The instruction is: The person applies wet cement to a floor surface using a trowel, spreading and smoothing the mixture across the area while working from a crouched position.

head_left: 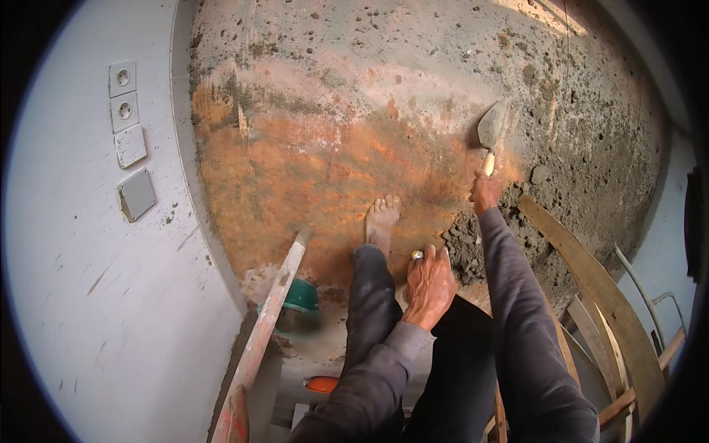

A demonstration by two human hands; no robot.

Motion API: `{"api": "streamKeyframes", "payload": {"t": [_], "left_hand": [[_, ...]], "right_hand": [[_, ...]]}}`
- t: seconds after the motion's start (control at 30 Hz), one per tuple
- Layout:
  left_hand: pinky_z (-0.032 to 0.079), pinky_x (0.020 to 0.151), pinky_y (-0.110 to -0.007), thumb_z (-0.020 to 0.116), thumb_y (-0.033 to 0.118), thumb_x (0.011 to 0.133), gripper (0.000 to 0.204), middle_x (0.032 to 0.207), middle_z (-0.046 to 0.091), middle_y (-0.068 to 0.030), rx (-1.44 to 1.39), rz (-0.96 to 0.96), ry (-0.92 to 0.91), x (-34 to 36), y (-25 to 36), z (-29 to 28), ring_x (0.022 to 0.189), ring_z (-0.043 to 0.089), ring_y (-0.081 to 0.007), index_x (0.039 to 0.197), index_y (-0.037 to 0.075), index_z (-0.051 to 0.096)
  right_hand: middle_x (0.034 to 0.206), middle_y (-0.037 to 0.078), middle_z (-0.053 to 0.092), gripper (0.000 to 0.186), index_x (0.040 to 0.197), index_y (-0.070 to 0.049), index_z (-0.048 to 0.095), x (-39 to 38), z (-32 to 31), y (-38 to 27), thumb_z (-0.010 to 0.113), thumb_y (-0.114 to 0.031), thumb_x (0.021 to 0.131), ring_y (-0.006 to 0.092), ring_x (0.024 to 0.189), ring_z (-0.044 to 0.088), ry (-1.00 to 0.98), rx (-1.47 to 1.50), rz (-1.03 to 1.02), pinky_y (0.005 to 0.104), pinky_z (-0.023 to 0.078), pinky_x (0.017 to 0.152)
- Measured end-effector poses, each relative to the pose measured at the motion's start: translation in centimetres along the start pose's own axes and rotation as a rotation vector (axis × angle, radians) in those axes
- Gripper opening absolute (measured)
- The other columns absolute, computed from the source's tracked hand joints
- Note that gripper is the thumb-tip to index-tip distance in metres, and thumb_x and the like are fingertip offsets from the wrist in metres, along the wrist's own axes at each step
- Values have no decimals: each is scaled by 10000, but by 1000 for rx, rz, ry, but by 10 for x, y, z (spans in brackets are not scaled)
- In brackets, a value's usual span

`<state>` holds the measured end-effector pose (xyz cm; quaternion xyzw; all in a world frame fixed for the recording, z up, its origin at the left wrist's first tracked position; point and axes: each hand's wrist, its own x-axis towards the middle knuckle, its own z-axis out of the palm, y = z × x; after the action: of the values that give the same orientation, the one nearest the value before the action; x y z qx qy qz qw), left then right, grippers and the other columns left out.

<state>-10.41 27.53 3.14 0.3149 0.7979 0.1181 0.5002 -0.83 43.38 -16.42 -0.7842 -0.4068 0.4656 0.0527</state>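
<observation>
My right hand (485,193), arm stretched forward, is closed around the light handle of a pointed trowel (493,125). The trowel's grey blade points away from me, over the mortar-smeared floor (317,170). Beside the right forearm lies a heap of crumbly grey-brown mortar (465,247). My left hand (432,286), with a ring on one finger, is held near my right knee. Its fingers curl downward, and whatever may be inside them is hidden. My bare foot (382,218) stands on the orange-stained part of the floor.
A white wall (96,280) with sockets and switches (124,111) runs along the left. A mortar-stained wooden pole (269,317) slants up from below, beside a green bowl-shaped thing (299,297). An orange object (322,384) sits lower. Curved boards (591,273) lean at the right.
</observation>
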Motion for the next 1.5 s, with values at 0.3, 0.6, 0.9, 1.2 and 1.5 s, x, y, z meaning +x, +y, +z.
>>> {"api": "streamKeyframes", "payload": {"t": [0.3,0.6,0.9,1.2,1.5], "left_hand": [[498,768,-393,504,-73,827,337,958,577,-165,-431,110,381,29,18,-70,875,611,-319,1150,-6,572],[508,785,-308,529,-96,836,367,1004,604,-139,-697,167,589,40,61,-162,906,622,-229,1187,-4,579],[461,877,-391,552,-37,849,343,1084,561,-174,-451,43,742,85,2,-189,1009,576,-315,1191,-34,562],[448,889,-389,557,-10,855,327,1086,550,-173,-494,23,745,96,-10,-206,1006,561,-308,1181,-34,568],[449,883,-393,572,-13,832,330,1057,552,-166,-493,16,636,109,-2,-203,993,565,-327,1162,-18,576]], "right_hand": [[610,11,485,244,1004,-29,547,2,-24,-50,571,-221,856,112,466,476,-378,-159,-107,286,388,384],[770,235,597,446,1120,34,536,-51,112,-107,603,-294,826,382,728,591,-800,-539,-628,468,464,668],[862,279,636,456,1048,69,521,-107,313,-118,641,-305,815,441,853,615,-840,-553,-945,508,481,764],[827,288,622,366,978,71,536,-70,321,-114,675,-220,804,457,814,614,-367,-139,-547,488,487,724],[596,43,478,135,822,-44,465,-4,164,-105,542,-138,882,152,432,484,184,642,268,300,358,330]]}}
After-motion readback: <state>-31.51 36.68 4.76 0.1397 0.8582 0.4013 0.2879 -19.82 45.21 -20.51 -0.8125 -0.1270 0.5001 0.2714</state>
